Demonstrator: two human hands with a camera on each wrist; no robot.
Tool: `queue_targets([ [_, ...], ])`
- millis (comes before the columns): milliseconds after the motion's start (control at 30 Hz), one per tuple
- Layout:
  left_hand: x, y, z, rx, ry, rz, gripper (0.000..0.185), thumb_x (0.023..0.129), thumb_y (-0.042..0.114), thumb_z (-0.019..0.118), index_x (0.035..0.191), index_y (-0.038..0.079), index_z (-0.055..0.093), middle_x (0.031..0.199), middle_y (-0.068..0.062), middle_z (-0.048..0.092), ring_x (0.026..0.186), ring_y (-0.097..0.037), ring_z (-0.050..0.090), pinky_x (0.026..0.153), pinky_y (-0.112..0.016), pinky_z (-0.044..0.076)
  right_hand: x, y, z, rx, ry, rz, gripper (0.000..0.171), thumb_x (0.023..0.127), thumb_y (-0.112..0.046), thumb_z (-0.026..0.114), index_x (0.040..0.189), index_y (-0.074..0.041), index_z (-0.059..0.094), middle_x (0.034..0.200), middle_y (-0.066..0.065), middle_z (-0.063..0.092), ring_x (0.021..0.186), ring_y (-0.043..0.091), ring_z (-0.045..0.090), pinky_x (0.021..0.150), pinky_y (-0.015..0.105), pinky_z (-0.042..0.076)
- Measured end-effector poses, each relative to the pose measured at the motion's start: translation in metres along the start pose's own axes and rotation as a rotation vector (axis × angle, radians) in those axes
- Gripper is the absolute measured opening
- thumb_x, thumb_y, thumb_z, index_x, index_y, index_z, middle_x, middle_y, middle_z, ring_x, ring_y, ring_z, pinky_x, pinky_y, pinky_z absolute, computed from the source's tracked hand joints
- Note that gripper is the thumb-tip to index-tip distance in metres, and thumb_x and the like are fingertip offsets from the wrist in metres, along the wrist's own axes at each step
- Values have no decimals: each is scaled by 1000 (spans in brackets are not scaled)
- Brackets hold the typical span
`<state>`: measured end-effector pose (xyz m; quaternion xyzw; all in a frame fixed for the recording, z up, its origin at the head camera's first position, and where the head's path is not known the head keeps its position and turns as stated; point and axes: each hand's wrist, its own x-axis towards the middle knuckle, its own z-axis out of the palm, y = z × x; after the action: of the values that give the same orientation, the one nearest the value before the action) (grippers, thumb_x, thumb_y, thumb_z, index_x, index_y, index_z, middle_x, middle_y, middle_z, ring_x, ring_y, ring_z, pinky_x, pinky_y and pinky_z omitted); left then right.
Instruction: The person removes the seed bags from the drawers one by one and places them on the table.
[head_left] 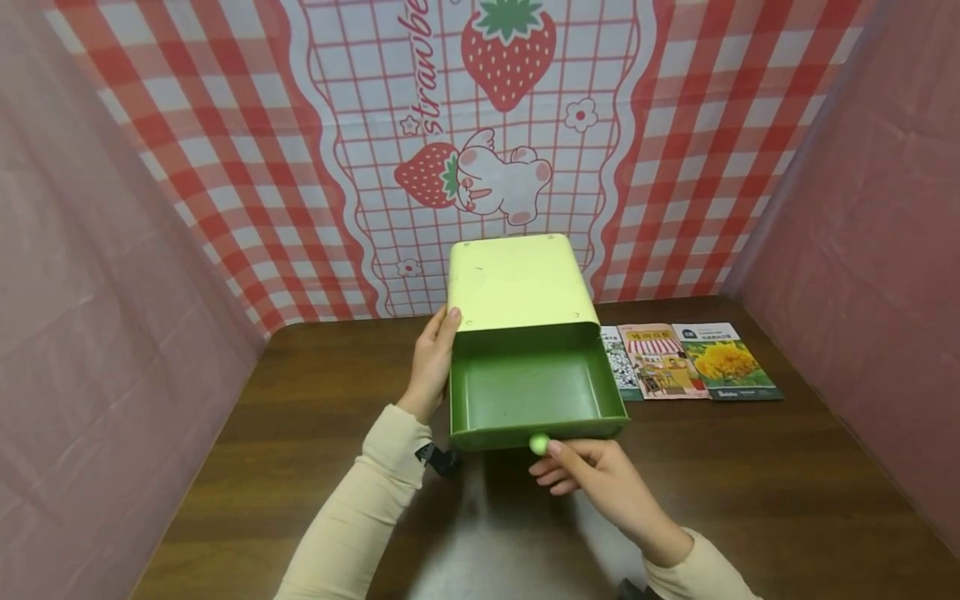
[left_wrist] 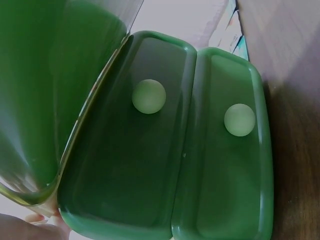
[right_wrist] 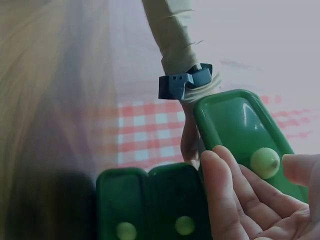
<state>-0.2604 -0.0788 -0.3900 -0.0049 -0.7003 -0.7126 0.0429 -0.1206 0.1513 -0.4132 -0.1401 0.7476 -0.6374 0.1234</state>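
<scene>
A small cabinet with a pale yellow top (head_left: 521,283) stands on the table. Its upper green drawer (head_left: 532,387) is pulled out and has nothing inside. Below, two green drawer fronts (left_wrist: 145,165) with round pale knobs (left_wrist: 149,96) are pushed in. My left hand (head_left: 431,358) rests along the cabinet's left side, thumb near the top's front corner; its other fingers are mostly hidden. My right hand (head_left: 603,483) is at the pulled-out drawer's knob (right_wrist: 265,163). In the right wrist view, thumb and fingers stand around that knob, with a small gap at the thumb.
Several booklets (head_left: 720,358) lie to the right of the cabinet on the brown wooden table (head_left: 315,400). Behind hangs a red-and-white checked cloth (head_left: 217,158) with strawberries. Pink cloth walls (head_left: 855,275) flank the table.
</scene>
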Motion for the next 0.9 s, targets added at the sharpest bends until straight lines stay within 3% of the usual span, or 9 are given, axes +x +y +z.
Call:
queue_targets([
  [167,-1,1,-1,6,-1,0,70,99,54,48,154,15,33,159,-5,33,146,-24,31,120,-44,29,4,2,5,84,18,35,45,103,-28,50,117,13,64,101,24,73,84,16,73,76,36,61],
  [400,1,3,-1,23,-4,-13,71,98,54,49,154,14,32,159,-6,32,146,-26,31,120,-44,28,5,3,8,139,61,12,43,102,-25,53,115,14,63,91,4,77,80,15,73,74,34,62],
  [667,2,8,-2,33,-38,-32,70,99,53,48,155,14,31,161,-7,29,148,-27,26,122,-46,24,7,-1,11,136,102,-15,42,102,-25,54,112,14,65,93,16,75,79,17,73,74,36,62],
  [900,2,12,-4,18,-68,-53,70,100,52,48,155,13,29,161,-8,28,150,-27,23,123,-46,20,15,-7,10,160,166,6,44,101,-27,55,114,15,64,90,12,76,76,17,73,71,35,62],
])
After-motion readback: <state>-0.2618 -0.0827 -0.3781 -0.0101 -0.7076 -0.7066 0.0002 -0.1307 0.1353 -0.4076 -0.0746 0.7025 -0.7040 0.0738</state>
